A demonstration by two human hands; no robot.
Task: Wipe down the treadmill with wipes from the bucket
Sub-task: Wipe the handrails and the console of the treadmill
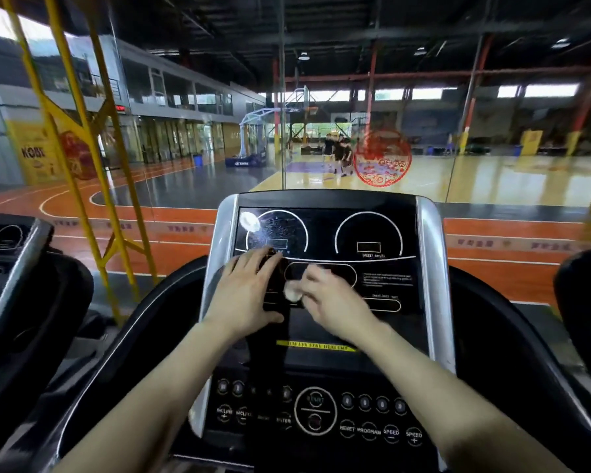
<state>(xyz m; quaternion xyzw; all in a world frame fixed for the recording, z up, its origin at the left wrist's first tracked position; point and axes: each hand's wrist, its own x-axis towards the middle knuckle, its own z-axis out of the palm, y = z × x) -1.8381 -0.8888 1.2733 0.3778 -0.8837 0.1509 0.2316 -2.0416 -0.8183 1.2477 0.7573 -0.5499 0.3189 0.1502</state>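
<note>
Wiping: right grip point(335, 302) clamped on wipe point(292, 292), treadmill console point(321, 230).
Left grip point(249, 288): flat, fingers apart.
Wipe: soft, light, probably damp; hold bunched.

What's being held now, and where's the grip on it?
Right hand holds the bunched wipe; motion blur hides the exact grip. Left hand rests flat on the console.

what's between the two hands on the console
Head view: a bunched white wipe, held by the right hand, against the black console panel beside the flat left hand.
</note>
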